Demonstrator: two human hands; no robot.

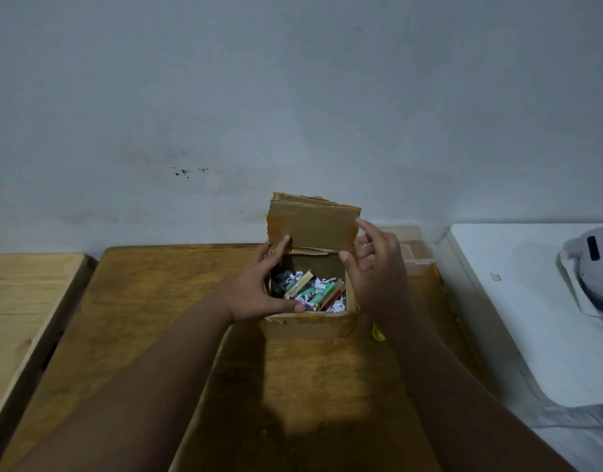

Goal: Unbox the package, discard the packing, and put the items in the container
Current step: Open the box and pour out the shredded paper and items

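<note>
The cardboard box (pixel 310 323) sits open in the middle of the dark wooden bench (pixel 157 301), its far flap (pixel 313 226) standing upright. Inside, slim flat packets (pixel 298 284) lie among shredded paper (pixel 337 306) (any print on them is too small to read). A clear plastic container (pixel 417 257) stands just behind the box on the right, partly hidden by the right hand (pixel 378 270). A yellow scrap (pixel 377 332) lies beside the box. The left hand (pixel 256 287) grips the box's left wall, thumb on the near rim. The right hand's fingers are loosely spread by the flap's right edge, holding nothing.
</note>
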